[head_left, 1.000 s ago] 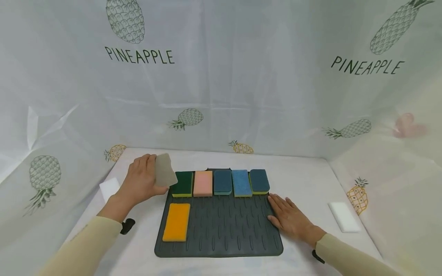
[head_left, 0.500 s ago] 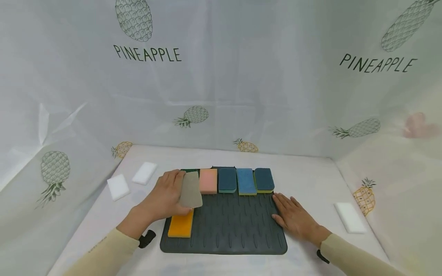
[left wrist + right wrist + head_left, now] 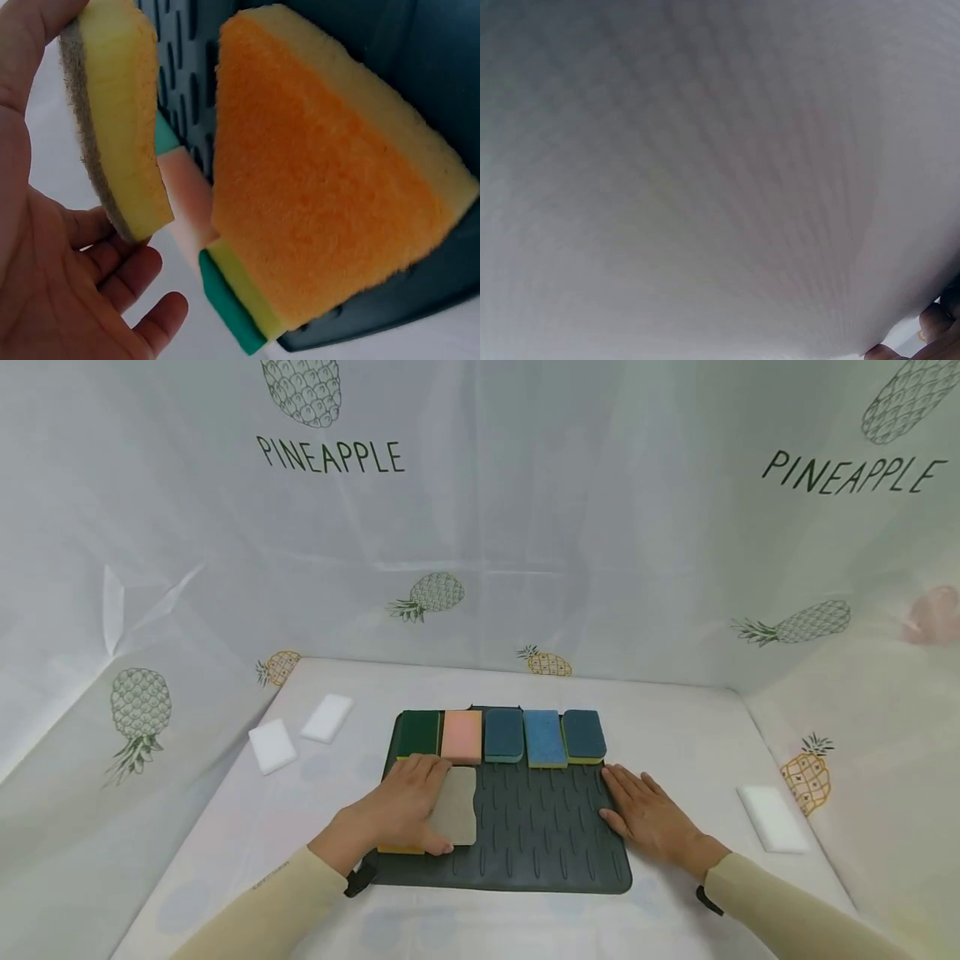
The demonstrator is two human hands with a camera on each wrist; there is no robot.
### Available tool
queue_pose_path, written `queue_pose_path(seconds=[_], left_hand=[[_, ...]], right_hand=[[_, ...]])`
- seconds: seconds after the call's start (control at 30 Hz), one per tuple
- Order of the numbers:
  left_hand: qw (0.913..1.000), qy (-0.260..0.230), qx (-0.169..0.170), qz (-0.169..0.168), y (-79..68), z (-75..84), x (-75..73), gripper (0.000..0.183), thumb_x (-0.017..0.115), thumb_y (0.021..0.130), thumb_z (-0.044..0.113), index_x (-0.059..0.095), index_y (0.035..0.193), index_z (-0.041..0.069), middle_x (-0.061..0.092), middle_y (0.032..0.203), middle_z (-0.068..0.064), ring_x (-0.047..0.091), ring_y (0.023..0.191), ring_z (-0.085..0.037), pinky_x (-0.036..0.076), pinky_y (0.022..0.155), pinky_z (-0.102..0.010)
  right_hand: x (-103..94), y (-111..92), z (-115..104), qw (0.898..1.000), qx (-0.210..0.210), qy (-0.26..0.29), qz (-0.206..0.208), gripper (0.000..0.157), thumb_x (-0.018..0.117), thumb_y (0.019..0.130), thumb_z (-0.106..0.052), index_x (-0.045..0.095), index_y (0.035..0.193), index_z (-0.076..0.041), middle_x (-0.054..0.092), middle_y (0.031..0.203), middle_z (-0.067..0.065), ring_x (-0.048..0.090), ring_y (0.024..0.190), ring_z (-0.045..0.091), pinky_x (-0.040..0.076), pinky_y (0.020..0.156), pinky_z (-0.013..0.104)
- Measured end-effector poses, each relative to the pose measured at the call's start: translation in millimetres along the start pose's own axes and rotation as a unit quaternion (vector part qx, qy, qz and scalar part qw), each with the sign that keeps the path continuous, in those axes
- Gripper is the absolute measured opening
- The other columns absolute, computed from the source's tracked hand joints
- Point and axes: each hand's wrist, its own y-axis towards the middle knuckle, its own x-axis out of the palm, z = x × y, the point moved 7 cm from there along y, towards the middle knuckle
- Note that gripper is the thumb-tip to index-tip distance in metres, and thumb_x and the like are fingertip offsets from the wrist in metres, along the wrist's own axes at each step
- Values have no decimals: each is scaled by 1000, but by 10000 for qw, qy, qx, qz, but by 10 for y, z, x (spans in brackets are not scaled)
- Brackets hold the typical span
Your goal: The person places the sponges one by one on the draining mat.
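My left hand [image 3: 401,806] grips a sponge [image 3: 456,806] with a grey-beige top, thumb on its near edge and fingers on the far one. The left wrist view shows that sponge's yellow body [image 3: 124,127], tilted up over the dark ribbed mat [image 3: 547,843]. Beside it on the mat lies an orange-topped sponge [image 3: 315,180]; from the head it is mostly hidden under my left hand and wrist. My right hand [image 3: 648,818] lies flat, fingertips at the mat's right edge. The right wrist view is mostly blurred pale cloth, with fingertips [image 3: 934,322] in its lower right corner.
Along the mat's far edge runs a row of sponges: dark green [image 3: 418,732], pink [image 3: 461,735], dark blue [image 3: 503,732], light blue [image 3: 545,737] and another dark blue [image 3: 583,732]. White pads lie left [image 3: 272,746] and right [image 3: 772,818]. Pineapple-print cloth walls [image 3: 480,527] enclose the table.
My left hand has carried the grey-topped sponge rightward and toward me, from the mat's far left corner to beside the orange sponge. The right hand stays at the mat's edge; the head view shifts slightly.
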Motion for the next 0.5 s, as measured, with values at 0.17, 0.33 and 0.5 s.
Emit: queue_pose_path(seconds=[0.17,0.33,0.5], left_hand=[[9997,77,42,-213,63,15,125,111,82,78,66,39,157,0,46,157,-18,42,145,-38,36,121,-60],[9993,67,12,-376,104,-14,225,112,82,78,67,40,157,2,46,156,-16,42,146,-37,35,122,-59],[9991,76,-45,-422,127,-58,272,112,83,77,68,41,157,2,47,157,-16,42,147,-36,35,122,-59]], right_hand=[[18,-12,10,10000,51,45,-71,71,50,110,-43,35,162,3,38,168,22,36,156,40,30,125,63],[7,-5,16,10000,38,39,-79,72,51,110,-43,34,162,3,37,168,21,36,156,40,29,125,63],[-12,10,3,9999,1,65,-122,71,52,110,-42,34,162,3,37,168,22,36,156,41,29,125,63]])
